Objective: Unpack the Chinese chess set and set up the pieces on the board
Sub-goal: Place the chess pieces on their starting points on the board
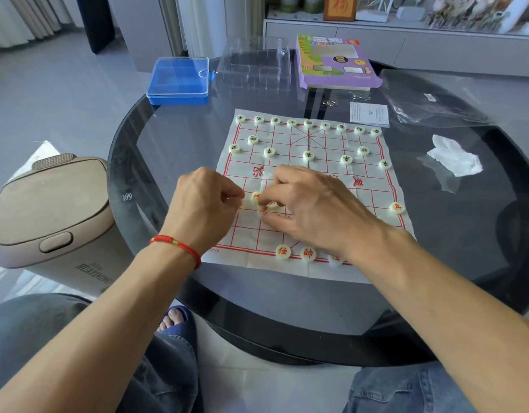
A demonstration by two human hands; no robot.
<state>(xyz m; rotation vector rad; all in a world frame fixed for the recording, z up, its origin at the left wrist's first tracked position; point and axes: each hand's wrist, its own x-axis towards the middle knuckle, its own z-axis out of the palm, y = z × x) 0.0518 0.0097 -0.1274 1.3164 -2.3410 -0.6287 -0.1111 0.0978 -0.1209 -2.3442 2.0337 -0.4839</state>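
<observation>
A white paper board (361,198) with red lines lies on the round glass table. Black-lettered pieces (308,123) stand in a row along its far edge, with more on the rows behind. Red-lettered pieces (308,253) stand on the near edge, and one (397,207) sits at the right. My left hand (205,201) hovers over the board's left side with fingers curled; what it holds is hidden. My right hand (314,207) reaches over the middle, its fingertips pinching among a small cluster of red pieces (257,197).
A blue plastic box (180,81), a clear plastic tray (254,67) and a purple game box (336,62) stand at the table's far side. A leaflet (369,114), a plastic bag (430,96) and crumpled tissue (454,155) lie right. A beige bin (52,210) stands left.
</observation>
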